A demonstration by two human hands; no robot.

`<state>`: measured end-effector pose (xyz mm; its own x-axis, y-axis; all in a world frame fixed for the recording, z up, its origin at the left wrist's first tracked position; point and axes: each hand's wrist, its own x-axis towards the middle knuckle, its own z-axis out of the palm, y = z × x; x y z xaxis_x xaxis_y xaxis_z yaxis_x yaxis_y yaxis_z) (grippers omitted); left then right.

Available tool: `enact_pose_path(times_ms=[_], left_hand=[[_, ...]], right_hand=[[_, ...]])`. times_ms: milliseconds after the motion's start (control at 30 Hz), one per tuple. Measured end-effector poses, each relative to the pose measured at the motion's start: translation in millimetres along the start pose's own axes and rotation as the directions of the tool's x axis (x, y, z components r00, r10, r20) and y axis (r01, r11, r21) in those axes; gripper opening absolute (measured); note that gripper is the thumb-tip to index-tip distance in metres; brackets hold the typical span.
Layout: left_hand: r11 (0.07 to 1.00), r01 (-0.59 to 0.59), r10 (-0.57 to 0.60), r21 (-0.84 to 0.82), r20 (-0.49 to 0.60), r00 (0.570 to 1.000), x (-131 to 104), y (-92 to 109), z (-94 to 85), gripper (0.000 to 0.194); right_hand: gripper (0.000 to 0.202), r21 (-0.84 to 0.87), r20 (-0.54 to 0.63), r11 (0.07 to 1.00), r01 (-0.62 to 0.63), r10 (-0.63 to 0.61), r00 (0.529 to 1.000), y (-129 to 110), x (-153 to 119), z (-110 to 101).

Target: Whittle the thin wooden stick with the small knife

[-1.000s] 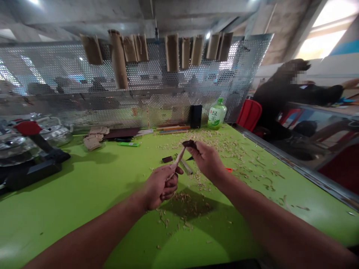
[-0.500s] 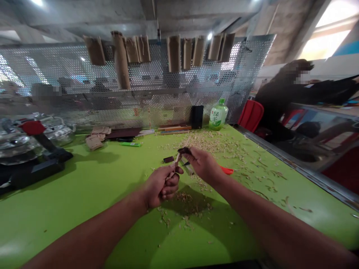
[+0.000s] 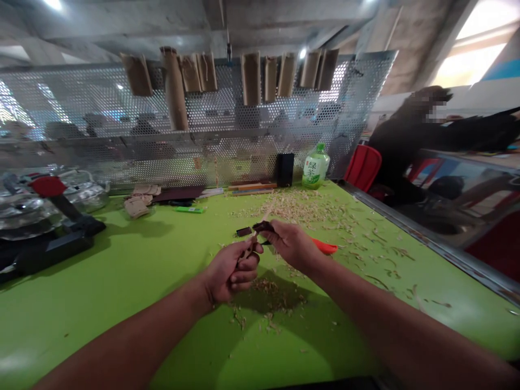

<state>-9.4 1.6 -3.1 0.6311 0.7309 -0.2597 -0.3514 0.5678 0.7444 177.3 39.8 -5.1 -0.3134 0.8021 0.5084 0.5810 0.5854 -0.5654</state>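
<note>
My left hand (image 3: 235, 271) is closed around a small pale wooden piece (image 3: 248, 250), most of it hidden by the fingers. My right hand (image 3: 294, 244) pinches a dark brown folded strip (image 3: 263, 226) that looks like sandpaper. The strip meets the upper end of the wood, just above the left thumb. Beneath the right hand lies a tool with an orange handle (image 3: 325, 246), its front part mostly covered. A small dark brown piece (image 3: 244, 232) rests on the green table just beyond the left hand.
Wood shavings (image 3: 300, 208) cover the table's back right. A green-capped bottle (image 3: 316, 167) and a black box (image 3: 285, 169) stand by the perforated metal panel (image 3: 227, 141). A green cutter (image 3: 189, 209) and pale wooden pieces (image 3: 140, 201) lie back left. A person sits at right.
My right hand has shifted slightly left and down, bringing the dark strip over the wood's end. My left hand stays almost in place.
</note>
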Motion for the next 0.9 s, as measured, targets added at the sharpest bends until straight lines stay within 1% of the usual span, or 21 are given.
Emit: enact_pose_path(times_ms=[100, 133, 200, 233, 267, 333, 367, 400, 500, 533, 600, 633, 667, 733, 767, 800, 867, 900], left_hand=[[1.000, -0.004, 0.004, -0.007, -0.001, 1.000, 1.3, -0.1, -1.4, 0.022], [1.000, 0.004, -0.004, -0.005, 0.000, 1.000, 1.7, -0.2, -1.9, 0.022], [1.000, 0.017, -0.017, -0.002, -0.007, 1.000, 2.4, -0.4, -2.7, 0.021], [1.000, 0.014, -0.014, -0.002, -0.010, 1.000, 2.7, -0.6, -2.8, 0.020], [1.000, 0.007, -0.007, -0.003, -0.011, 1.000, 2.8, -0.7, -2.8, 0.020], [1.000, -0.003, 0.003, 0.001, -0.005, 1.000, 2.7, -0.9, -2.2, 0.021], [1.000, -0.002, 0.002, 0.005, 0.000, 1.000, 2.5, -0.9, -1.9, 0.021], [1.000, 0.005, -0.005, 0.011, 0.002, 1.000, 2.2, -0.9, -1.6, 0.021], [0.999, 0.009, -0.008, 0.032, -0.022, 1.000, 1.6, -0.9, -1.3, 0.021], [0.999, 0.003, -0.001, 0.041, -0.031, 1.000, 1.6, -1.1, -1.4, 0.021], [0.997, -0.010, 0.013, 0.073, -0.044, 0.999, 1.9, -1.7, -1.4, 0.022], [0.995, -0.016, 0.021, 0.099, -0.052, 0.998, 2.1, -2.3, -1.4, 0.023], [0.991, -0.024, 0.032, 0.131, -0.063, 0.997, 2.4, -3.0, -1.2, 0.025], [0.977, -0.050, 0.072, 0.206, -0.097, 0.993, 2.8, -4.4, -0.4, 0.028], [0.968, -0.068, 0.097, 0.242, -0.114, 0.989, 2.8, -5.0, 0.2, 0.029], [0.959, -0.084, 0.122, 0.270, -0.126, 0.984, 2.7, -5.6, 1.0, 0.029], [0.944, -0.116, 0.165, 0.309, -0.138, 0.977, 2.1, -6.5, 3.2, 0.027], [0.936, -0.127, 0.180, 0.327, -0.137, 0.974, 1.7, -6.9, 4.5, 0.027]], right_hand=[[0.028, -0.022, -0.062, 0.999, -0.032, 0.030, 0.998, -1.0, -0.3, 1.8], [0.028, -0.016, -0.042, 1.000, -0.025, 0.024, 0.999, -1.1, -0.6, 2.4], [0.028, -0.010, 0.046, 1.000, -0.009, 0.009, 0.999, -1.1, -0.8, 2.4], [0.028, -0.018, 0.059, 1.000, -0.016, 0.017, 0.998, -0.8, -0.3, 1.8], [0.028, -0.033, 0.041, 0.999, -0.033, 0.034, 0.999, -0.5, 0.4, 0.6], [0.029, -0.059, -0.055, 0.996, -0.072, 0.069, 0.996, -0.2, 2.1, -2.3], [0.029, -0.059, -0.081, 0.995, -0.076, 0.071, 0.994, -0.4, 2.6, -3.6], [0.029, -0.053, -0.071, 0.997, -0.063, 0.060, 0.996, -0.7, 2.8, -4.4], [0.028, -0.041, 0.046, 0.999, -0.021, 0.023, 0.999, -1.3, 2.2, -4.5], [0.028, -0.050, 0.045, 0.998, -0.025, 0.027, 0.999, -1.1, 2.1, -4.1], [0.028, -0.069, -0.021, 0.996, -0.049, 0.048, 0.999, -0.5, 1.8, -3.0], [0.028, -0.063, -0.036, 0.997, -0.055, 0.053, 0.998, -0.5, 1.6, -2.4], [0.027, -0.053, -0.019, 0.998, -0.046, 0.045, 0.999, -0.7, 1.3, -2.0], [0.026, -0.034, 0.070, 0.999, -0.020, 0.023, 0.997, -1.4, 0.7, -1.5], [0.026, -0.030, 0.091, 0.999, -0.021, 0.024, 0.996, -1.7, 0.7, -1.7], [0.026, -0.034, 0.074, 0.999, -0.030, 0.032, 0.997, -1.6, 0.9, -2.1], [0.027, -0.036, -0.032, 0.998, -0.058, 0.056, 0.998, -1.1, 1.5, -3.4], [0.028, -0.024, -0.067, 0.998, -0.064, 0.062, 0.996, -1.0, 1.6, -3.9]])
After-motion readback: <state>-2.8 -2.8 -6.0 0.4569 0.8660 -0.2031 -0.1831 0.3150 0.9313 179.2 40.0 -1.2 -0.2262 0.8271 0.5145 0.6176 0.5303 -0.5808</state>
